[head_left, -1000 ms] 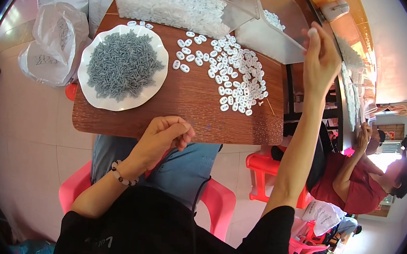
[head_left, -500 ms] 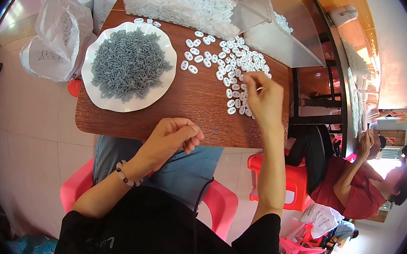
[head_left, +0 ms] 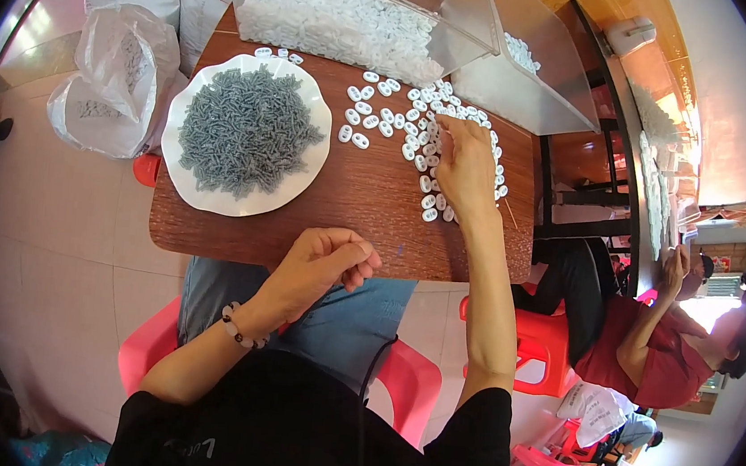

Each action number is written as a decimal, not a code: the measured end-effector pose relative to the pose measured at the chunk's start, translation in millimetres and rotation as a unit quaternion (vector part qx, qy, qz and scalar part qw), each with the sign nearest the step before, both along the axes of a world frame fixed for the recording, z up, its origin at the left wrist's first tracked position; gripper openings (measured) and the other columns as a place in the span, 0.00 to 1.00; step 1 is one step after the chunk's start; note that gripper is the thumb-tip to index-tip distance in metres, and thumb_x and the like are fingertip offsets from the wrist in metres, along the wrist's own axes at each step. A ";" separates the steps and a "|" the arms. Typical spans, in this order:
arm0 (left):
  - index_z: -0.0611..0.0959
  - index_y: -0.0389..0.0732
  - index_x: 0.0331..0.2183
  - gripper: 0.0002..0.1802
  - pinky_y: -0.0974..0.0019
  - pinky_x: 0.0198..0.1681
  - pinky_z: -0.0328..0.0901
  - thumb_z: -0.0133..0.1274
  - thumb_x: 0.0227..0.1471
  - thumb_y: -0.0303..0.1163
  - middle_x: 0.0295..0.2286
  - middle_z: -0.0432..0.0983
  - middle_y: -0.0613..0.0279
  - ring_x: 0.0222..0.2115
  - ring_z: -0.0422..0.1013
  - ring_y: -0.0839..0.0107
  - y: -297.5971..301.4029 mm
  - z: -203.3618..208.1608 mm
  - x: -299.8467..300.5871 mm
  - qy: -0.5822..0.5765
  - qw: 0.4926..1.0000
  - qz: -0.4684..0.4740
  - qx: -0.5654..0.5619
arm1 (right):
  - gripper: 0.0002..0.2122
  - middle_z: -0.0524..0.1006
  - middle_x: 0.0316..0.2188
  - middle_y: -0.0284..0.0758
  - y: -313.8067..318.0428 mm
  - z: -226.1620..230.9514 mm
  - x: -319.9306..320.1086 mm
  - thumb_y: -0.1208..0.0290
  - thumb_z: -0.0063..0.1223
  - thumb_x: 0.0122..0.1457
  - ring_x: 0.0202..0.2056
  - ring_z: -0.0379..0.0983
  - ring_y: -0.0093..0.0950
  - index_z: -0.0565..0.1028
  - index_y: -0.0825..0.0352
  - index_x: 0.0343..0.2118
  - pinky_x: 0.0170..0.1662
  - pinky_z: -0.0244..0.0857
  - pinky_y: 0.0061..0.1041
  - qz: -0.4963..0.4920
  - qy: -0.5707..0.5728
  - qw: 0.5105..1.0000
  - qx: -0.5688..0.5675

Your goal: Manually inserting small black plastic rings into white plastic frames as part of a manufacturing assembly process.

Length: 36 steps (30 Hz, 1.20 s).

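Note:
My right hand (head_left: 466, 166) is over a dense group of small white oval pieces, each with two dark marks (head_left: 430, 202). Its fingers are bent down among them; the fingertips are partly hidden, so whatever they pinch cannot be made out. My left hand (head_left: 325, 264) is curled closed at the table's near edge, thumb against the fingers, and anything inside it is hidden. To its upper left, a white wavy-rimmed plate (head_left: 186, 194) carries a heap of small grey ridged rods (head_left: 246, 131). More white oval pieces (head_left: 363, 107) lie loosely between plate and group.
A clear bin (head_left: 339, 28) full of white pieces stands along the brown table's (head_left: 369, 183) far edge, beside another translucent bin (head_left: 530, 95). White sacks (head_left: 103, 99) stand on the floor at left. At right, a person in a dark red shirt (head_left: 627, 347) sits near a red stool (head_left: 541, 348).
My right hand has moved slightly left and away from me, deeper over the white pieces. My left hand stays curled. The whole view has shifted a little.

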<state>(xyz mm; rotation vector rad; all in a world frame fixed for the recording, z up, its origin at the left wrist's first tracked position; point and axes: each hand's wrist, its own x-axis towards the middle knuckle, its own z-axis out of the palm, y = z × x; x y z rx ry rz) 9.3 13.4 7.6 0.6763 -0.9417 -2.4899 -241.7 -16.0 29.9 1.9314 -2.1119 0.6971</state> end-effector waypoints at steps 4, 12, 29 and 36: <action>0.80 0.34 0.29 0.11 0.77 0.27 0.63 0.47 0.58 0.31 0.23 0.72 0.65 0.23 0.66 0.80 -0.2 -1.2 0.1 0.003 1.000 -0.004 0.001 | 0.08 0.76 0.30 0.42 -13.2 -0.5 -0.6 0.76 0.51 0.54 0.37 0.70 0.41 0.78 0.67 0.37 0.41 0.64 0.36 -0.018 -0.004 0.999 0.035; 0.80 0.34 0.29 0.11 0.77 0.27 0.63 0.48 0.58 0.32 0.23 0.72 0.66 0.22 0.66 0.80 -1.2 -0.1 -0.5 -0.008 1.000 -0.007 -0.002 | 0.08 0.78 0.30 0.42 -27.8 4.1 5.3 0.70 0.59 0.49 0.37 0.72 0.41 0.81 0.65 0.32 0.39 0.67 0.37 -0.080 -0.032 0.991 0.105; 0.80 0.35 0.29 0.11 0.79 0.27 0.62 0.49 0.58 0.32 0.23 0.73 0.68 0.22 0.66 0.82 1.6 -0.2 -1.8 -0.009 1.000 -0.003 -0.017 | 0.06 0.75 0.21 0.37 -21.8 8.7 15.2 0.77 0.58 0.49 0.23 0.71 0.26 0.75 0.71 0.29 0.29 0.65 0.24 0.019 -0.157 0.977 0.146; 0.81 0.34 0.31 0.13 0.78 0.27 0.62 0.50 0.56 0.34 0.23 0.73 0.67 0.22 0.66 0.82 5.6 2.8 0.2 -0.013 0.999 0.011 -0.033 | 0.06 0.75 0.22 0.29 -2.8 8.0 23.7 0.75 0.58 0.53 0.25 0.69 0.18 0.75 0.71 0.31 0.31 0.64 0.20 0.021 -0.295 0.952 0.083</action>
